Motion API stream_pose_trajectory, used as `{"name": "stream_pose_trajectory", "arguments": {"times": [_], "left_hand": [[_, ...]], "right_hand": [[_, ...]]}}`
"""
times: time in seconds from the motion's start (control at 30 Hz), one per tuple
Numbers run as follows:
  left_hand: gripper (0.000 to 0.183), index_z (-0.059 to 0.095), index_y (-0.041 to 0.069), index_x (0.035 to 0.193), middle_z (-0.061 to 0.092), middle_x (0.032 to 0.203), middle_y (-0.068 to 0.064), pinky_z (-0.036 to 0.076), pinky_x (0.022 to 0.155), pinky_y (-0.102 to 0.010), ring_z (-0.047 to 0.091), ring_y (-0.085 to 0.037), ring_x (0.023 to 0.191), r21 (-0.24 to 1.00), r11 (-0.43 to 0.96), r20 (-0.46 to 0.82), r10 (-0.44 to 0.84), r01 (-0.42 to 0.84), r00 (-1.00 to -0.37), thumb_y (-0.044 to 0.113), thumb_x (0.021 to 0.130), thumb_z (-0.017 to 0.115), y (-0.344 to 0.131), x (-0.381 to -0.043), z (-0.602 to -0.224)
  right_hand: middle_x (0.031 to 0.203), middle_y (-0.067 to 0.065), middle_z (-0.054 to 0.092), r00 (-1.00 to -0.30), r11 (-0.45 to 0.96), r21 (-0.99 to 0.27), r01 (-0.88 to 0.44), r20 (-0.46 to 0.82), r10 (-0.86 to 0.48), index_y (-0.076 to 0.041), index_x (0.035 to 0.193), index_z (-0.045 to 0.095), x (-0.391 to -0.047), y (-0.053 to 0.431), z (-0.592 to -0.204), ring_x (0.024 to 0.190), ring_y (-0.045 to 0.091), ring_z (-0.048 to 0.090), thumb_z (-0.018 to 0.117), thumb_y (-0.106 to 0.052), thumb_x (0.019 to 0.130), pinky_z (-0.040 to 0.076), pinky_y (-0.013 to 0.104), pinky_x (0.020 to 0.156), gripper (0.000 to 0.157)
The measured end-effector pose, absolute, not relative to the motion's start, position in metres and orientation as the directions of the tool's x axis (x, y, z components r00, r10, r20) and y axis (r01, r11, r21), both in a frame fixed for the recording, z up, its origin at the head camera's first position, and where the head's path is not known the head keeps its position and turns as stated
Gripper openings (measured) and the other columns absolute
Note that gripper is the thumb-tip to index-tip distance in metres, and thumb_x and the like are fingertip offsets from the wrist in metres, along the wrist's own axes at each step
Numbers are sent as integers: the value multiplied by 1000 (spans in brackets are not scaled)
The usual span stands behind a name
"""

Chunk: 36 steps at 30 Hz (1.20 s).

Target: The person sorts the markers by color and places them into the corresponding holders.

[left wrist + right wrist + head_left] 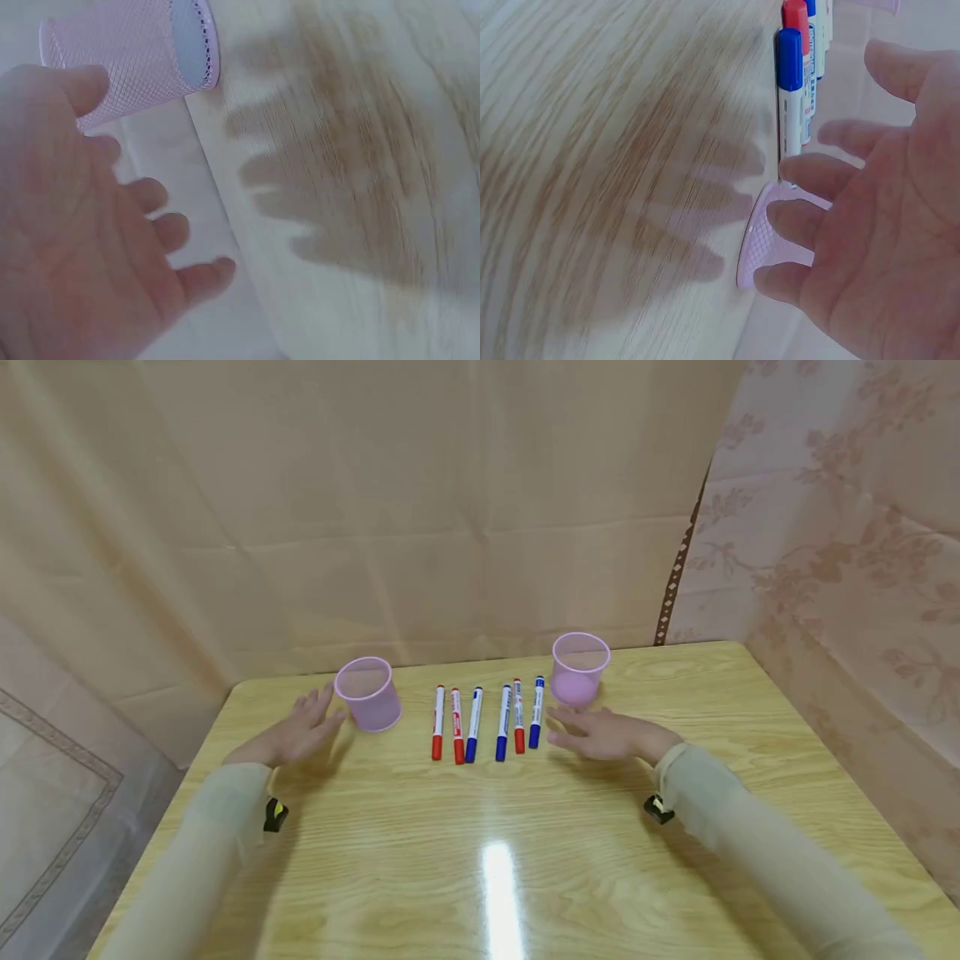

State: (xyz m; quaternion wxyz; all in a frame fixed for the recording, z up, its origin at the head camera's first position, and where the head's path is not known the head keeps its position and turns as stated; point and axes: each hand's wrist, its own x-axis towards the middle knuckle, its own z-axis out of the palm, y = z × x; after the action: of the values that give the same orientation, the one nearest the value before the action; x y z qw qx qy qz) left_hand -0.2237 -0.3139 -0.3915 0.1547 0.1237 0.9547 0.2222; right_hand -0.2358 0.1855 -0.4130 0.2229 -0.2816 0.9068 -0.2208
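Two pink mesh cups stand upright on the table. My left hand is beside the left cup, its fingertips right at the cup's side, holding nothing. In the left wrist view, the palm faces the camera with fingers apart. My right hand hovers in front of the right cup, empty, with fingers extended toward the nearest blue-capped marker. Several white markers lie in a row between the cups; some have red caps, like the leftmost marker, others blue, like the middle marker.
The wood-grain table ends at a beige curtain behind the cups. A flowered cloth hangs on the right side. Small dark devices sit under both wrists, the right device among them.
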Motion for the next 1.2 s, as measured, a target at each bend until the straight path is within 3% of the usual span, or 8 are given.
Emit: {"name": "stream_pose_trajectory", "arguments": {"times": [0.27,0.33,0.43,0.57,0.8,0.93,1.07,1.2], "left_hand": [[75,7,4,162,10,164,-28,15,114,-70,13,-53,147,595,800,-207,244,75,-947,46,108,38,-316,-234,-389],[71,9,0,161,14,163,-30,24,113,-68,21,-54,145,668,744,-212,226,27,-951,33,107,41,-314,-237,-389],[66,13,-2,160,21,159,-34,36,108,-65,27,-53,143,795,603,-222,191,-64,-956,18,104,40,-309,-240,-387],[59,15,0,160,22,160,-31,45,103,-61,29,-52,142,881,431,-274,126,-196,-954,22,108,32,-298,-246,-383],[70,10,0,161,18,160,-32,48,101,-56,30,-53,142,886,331,-370,88,-324,-925,48,110,17,-288,-252,-385],[76,11,2,161,19,160,-33,55,93,-49,31,-52,141,884,259,-422,81,-390,-903,56,107,13,-285,-255,-389],[85,17,4,160,24,159,-32,57,88,-47,38,-51,137,880,238,-439,75,-412,-895,67,103,15,-282,-259,-394],[89,24,4,158,28,158,-29,57,89,-48,44,-49,133,882,251,-426,65,-398,-903,71,100,17,-279,-265,-398]], "right_hand": [[161,24,27,-800,709,-599,-373,-180,-572,1,159,22,-245,171,-420,146,43,29,54,-41,105,23,61,117,76],[148,26,47,-830,734,-558,-386,-138,-541,3,154,33,-248,164,-422,133,43,48,58,-41,103,37,60,110,72],[107,18,67,-867,789,-462,-404,-82,-492,3,133,54,-252,151,-425,94,33,66,64,-39,100,55,51,83,54],[81,5,60,-901,844,-400,-356,-93,-424,1,127,59,-253,132,-420,73,22,59,66,-39,99,53,40,66,49],[80,4,62,-937,882,-388,-268,-107,-332,3,147,46,-261,113,-416,78,22,62,64,-37,99,55,42,75,65],[77,5,61,-948,892,-377,-249,-95,-305,3,124,63,-270,106,-417,70,21,59,68,-26,96,53,37,67,40],[76,8,61,-956,905,-376,-200,-127,-264,1,97,65,-277,102,-416,67,22,59,66,-8,89,50,33,60,13],[84,11,63,-958,920,-364,-143,-181,-220,3,104,63,-282,101,-416,73,25,61,64,-3,85,51,34,63,19]]}}
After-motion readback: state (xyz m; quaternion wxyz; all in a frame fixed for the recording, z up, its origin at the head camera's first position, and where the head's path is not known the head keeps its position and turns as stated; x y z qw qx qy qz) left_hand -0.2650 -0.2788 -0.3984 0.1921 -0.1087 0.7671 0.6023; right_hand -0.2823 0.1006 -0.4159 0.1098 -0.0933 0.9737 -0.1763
